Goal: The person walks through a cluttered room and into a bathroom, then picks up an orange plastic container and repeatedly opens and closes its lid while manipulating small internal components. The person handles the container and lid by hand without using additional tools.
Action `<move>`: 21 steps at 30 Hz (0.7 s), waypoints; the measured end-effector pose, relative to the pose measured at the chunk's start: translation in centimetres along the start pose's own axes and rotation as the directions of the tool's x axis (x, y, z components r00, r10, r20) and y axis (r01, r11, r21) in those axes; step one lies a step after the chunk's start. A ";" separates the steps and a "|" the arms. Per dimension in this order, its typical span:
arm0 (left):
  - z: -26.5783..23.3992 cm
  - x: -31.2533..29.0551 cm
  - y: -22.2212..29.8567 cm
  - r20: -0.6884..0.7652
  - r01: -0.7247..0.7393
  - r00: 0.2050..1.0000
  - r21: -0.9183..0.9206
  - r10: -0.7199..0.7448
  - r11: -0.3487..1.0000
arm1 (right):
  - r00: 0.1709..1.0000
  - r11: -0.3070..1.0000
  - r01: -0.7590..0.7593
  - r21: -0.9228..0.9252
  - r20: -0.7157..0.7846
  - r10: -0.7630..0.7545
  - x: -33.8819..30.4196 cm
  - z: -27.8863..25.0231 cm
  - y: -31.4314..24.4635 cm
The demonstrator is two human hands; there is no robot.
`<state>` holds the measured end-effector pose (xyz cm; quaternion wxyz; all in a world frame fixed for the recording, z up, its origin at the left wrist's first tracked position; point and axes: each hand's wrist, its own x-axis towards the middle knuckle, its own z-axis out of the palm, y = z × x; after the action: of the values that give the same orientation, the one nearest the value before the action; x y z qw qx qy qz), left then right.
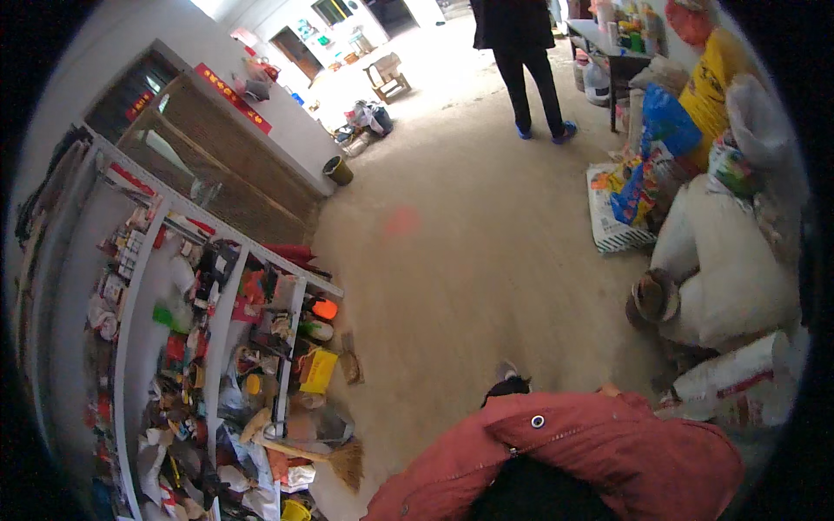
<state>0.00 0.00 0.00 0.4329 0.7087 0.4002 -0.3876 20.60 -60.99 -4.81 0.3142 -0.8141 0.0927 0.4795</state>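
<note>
The red sleeves and front of my jacket (556,434) fill the lower right of the view. A small part of what looks like my right hand (611,390) peeks out past the far edge of the red cloth. Its fingers are hidden, so whether it holds anything cannot be made out. My left hand does not show. Just beyond the jacket, the tip of a shoe (507,370) appears on the concrete floor (469,286).
Cluttered shelves (217,347) line the left, with a straw broom (346,462) leaning there. Stuffed white sacks (730,269) and a bagged pile stand along the right wall. Farther ahead, a person in dark clothes (530,78) stands near a table (608,39). A bin (338,170) sits by the left wall.
</note>
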 end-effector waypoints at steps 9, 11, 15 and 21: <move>-12.0 14.3 19.4 -0.032 0.044 0.998 -0.041 -0.045 0.998 | 0.980 0.971 0.179 -0.159 -0.056 -0.190 17.7 -13.1 -22.7; -16.7 17.2 26.5 -0.044 0.013 0.999 -0.067 -0.016 0.998 | 0.961 0.953 0.235 -0.192 -0.105 -0.258 19.6 -16.0 -27.5; -26.4 23.4 43.6 -0.115 -0.142 0.986 -0.176 0.123 0.974 | 0.911 0.949 0.312 -0.039 -0.271 -0.311 22.4 -22.1 -35.7; -35.6 31.5 64.7 -0.190 -0.419 0.904 -0.213 0.384 0.882 | 0.912 0.905 0.389 -0.173 -0.062 -0.405 34.9 -30.6 -46.2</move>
<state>77.61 20.42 2.94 0.5596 0.7421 0.3197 -0.1843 81.81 -37.87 -4.06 0.3355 -0.8602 -0.0980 0.3714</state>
